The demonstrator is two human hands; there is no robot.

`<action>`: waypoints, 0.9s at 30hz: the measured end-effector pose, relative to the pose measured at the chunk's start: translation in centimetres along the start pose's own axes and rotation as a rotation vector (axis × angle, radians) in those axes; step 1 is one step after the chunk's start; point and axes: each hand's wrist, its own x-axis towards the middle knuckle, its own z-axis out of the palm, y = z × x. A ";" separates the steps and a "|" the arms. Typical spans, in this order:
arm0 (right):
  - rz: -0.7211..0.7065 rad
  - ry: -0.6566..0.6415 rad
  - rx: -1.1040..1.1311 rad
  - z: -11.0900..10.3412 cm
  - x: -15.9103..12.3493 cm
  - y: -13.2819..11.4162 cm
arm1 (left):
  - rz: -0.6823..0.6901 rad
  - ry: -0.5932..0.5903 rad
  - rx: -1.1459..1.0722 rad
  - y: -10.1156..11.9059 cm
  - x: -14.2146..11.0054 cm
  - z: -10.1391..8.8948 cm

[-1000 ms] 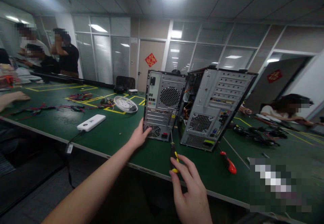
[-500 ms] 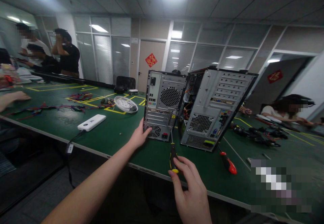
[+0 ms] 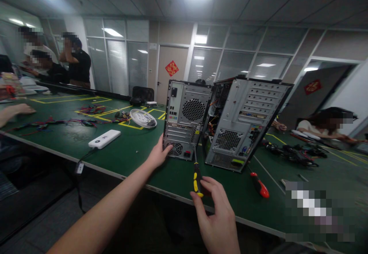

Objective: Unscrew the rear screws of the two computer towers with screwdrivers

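A grey computer case (image 3: 184,125) stands upright on the green table, its back panel toward me. My left hand (image 3: 158,153) grips its lower left edge, the thumb on the panel by the fan grille and the other fingers hidden behind the side. In my right hand (image 3: 214,204) a black and yellow screwdriver (image 3: 197,181) is pinched by the handle near its yellow end. The shaft points up to the lower right corner of the panel, where the tip is too small to make out. A second, larger computer case (image 3: 244,127), open at its left side, stands close by on the right.
On the right lie a red and black screwdriver (image 3: 260,185) and a heap of black cables (image 3: 293,152). To the left are a white power bank (image 3: 105,138), a white round grille (image 3: 143,118) and thin wires (image 3: 54,122). Other people sit and stand around the table (image 3: 161,175).
The screwdriver handle has turned about its axis, showing more yellow now. My right fingers have shifted slightly on it. My left hand and both cases stay in place.
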 end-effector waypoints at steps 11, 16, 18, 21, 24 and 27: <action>-0.053 -0.047 0.008 -0.5 0.1 -0.5 | 0.013 -0.007 0.000 -0.3 0.0 0.0; -0.048 -0.087 0.001 -0.7 -0.1 -0.7 | 0.008 -0.005 0.013 -0.1 -0.1 -0.1; -0.043 -0.074 -0.001 -0.7 -0.2 -0.6 | 0.002 -0.007 0.012 0.0 -0.1 -0.2; -0.038 -0.050 -0.003 -0.7 -0.2 -0.4 | -0.001 -0.006 0.002 0.0 -0.1 -0.1; -0.024 -0.029 -0.012 -0.6 -0.2 -0.2 | 0.007 -0.003 -0.013 -0.1 -0.1 -0.1; -0.012 -0.022 -0.017 -0.6 -0.2 -0.1 | 0.018 0.000 -0.021 0.0 0.0 0.0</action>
